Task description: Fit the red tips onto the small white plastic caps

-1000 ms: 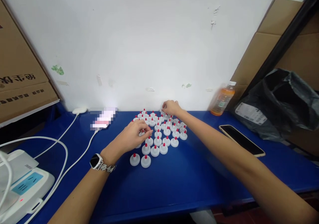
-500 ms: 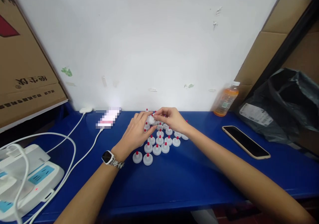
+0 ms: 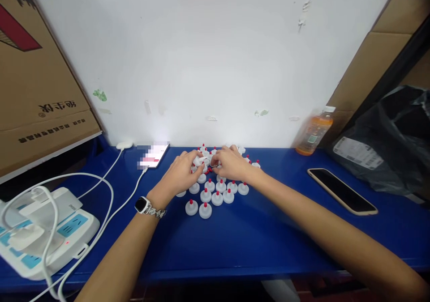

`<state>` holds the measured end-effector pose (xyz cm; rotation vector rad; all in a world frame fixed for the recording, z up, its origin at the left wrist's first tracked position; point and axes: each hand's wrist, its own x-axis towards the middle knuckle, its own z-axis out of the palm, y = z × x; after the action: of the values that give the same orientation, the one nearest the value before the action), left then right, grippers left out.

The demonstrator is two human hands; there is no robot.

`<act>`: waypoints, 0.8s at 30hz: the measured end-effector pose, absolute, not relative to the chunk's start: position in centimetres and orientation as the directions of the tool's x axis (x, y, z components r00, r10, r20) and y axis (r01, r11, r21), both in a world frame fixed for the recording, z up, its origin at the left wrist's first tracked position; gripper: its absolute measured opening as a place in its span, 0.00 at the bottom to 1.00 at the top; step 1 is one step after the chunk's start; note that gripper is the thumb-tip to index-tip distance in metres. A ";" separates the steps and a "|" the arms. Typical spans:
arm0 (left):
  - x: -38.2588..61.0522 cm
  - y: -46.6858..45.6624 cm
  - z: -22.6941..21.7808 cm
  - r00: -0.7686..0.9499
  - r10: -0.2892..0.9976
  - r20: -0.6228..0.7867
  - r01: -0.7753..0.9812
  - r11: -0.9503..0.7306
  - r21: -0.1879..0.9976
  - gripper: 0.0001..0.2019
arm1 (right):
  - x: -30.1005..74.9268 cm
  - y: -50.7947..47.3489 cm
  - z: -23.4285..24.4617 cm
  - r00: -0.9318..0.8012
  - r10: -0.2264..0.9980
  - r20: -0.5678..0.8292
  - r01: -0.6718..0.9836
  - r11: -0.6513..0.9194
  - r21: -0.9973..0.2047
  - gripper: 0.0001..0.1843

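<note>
Over the blue table (image 3: 255,239), left hand (image 3: 179,176) and right hand (image 3: 230,164) meet fingertip to fingertip, pinching one white cap (image 3: 201,160) among the red-tipped caps (image 3: 217,197).

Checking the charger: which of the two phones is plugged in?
The lit phone left of the caps, with the white cable; the dark phone has none.

Left hand (image 3: 179,176), right hand (image 3: 231,165) palm-down, fingers curled, fingertips nearly touching

Bright even light, glare on white wall (image 3: 208,60); edges warped, slight motion blur.
</note>
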<state>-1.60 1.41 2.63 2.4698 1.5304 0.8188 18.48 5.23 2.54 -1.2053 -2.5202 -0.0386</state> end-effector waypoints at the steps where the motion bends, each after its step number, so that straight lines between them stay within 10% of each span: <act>1: -1.5 1.4 2.6 0.352 0.855 0.381 0.793 -0.488 0.364 0.15 | 18.1 5.4 2.4 -0.585 0.752 0.303 0.774 0.630 -0.068 0.02; 10: -1.3 1.7 2.0 0.407 0.839 0.361 0.794 -0.520 0.314 0.15 | 17.1 6.1 1.5 -0.574 0.777 0.260 0.803 0.596 -0.011 0.05; 16: -1.1 1.5 2.0 0.408 0.829 0.382 0.784 -0.533 0.319 0.15 | 19.4 4.9 2.1 -0.411 0.823 0.392 0.716 0.558 -0.420 0.02; 24: -0.3 1.0 2.2 0.440 0.812 0.383 0.758 -0.565 0.327 0.16 | 20.0 2.5 1.2 -0.230 0.882 0.411 0.151 0.449 -0.881 0.07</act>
<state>-0.30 1.03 2.15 2.5743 1.4087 0.7758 20.00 2.50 1.19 -0.9045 -1.6764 0.8938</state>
